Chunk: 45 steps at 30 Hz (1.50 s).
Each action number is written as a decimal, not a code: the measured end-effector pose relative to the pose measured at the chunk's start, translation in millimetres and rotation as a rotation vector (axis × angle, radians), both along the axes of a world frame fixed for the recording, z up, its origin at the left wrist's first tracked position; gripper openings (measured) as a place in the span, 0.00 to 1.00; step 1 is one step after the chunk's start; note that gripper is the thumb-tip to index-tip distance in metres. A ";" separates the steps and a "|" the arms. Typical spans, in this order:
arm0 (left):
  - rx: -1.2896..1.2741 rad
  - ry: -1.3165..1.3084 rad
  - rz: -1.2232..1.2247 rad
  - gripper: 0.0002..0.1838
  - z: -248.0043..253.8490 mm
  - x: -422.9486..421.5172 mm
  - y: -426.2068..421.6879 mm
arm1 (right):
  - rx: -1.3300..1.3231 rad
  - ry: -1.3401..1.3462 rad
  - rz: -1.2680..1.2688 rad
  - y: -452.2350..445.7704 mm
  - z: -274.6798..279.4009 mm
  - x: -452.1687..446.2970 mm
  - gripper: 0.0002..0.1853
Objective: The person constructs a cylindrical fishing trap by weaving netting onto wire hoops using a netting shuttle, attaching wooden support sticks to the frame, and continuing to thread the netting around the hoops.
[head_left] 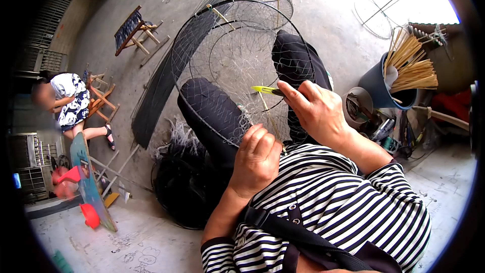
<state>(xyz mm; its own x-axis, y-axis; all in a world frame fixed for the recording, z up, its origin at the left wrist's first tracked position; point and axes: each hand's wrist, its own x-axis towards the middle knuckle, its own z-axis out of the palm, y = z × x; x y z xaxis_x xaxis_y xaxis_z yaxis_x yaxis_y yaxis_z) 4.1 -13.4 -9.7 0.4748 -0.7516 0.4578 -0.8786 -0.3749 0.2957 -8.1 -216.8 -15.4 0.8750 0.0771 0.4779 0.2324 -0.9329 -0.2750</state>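
Note:
Across my knees lies a net cage (237, 65), fine mesh stretched over dark round hoops. Its near hoop is tilted toward me, and a second hooped section extends beyond my knees. My left hand (256, 162) is closed in a pinch on the mesh at the hoop's near edge. Above and to the right, my right hand (321, 111) grips a yellow-green netting needle (263, 90) with a dark rear part, its tip pointing left over the mesh. A short pale stick (221, 17) spans the far side of the hoop. The fingers hide the exact strand held.
A blue bucket (371, 83) of bamboo sticks (409, 60) and a smaller pail (357, 102) stand right. Left are a bundle of long black strips (164, 86), a folding stool (139, 33), a table (86, 172) on edge and a seated person (70, 98).

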 end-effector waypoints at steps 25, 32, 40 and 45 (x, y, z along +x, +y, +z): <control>-0.061 -0.013 -0.054 0.07 10.2 5.7 -15.1 | 0.544 -0.210 0.248 -21.3 3.0 46.3 0.15; -0.058 0.006 -0.087 0.05 5.5 -1.9 -18.7 | 0.530 -0.216 0.287 -19.5 2.7 38.7 0.14; -0.063 -0.039 -0.085 0.07 11.1 -4.7 -14.1 | 0.383 -0.251 0.223 -21.7 14.0 39.0 0.12; -0.080 -0.052 -0.088 0.07 11.4 -5.5 -18.6 | 0.249 -0.180 0.177 -38.9 15.2 34.6 0.10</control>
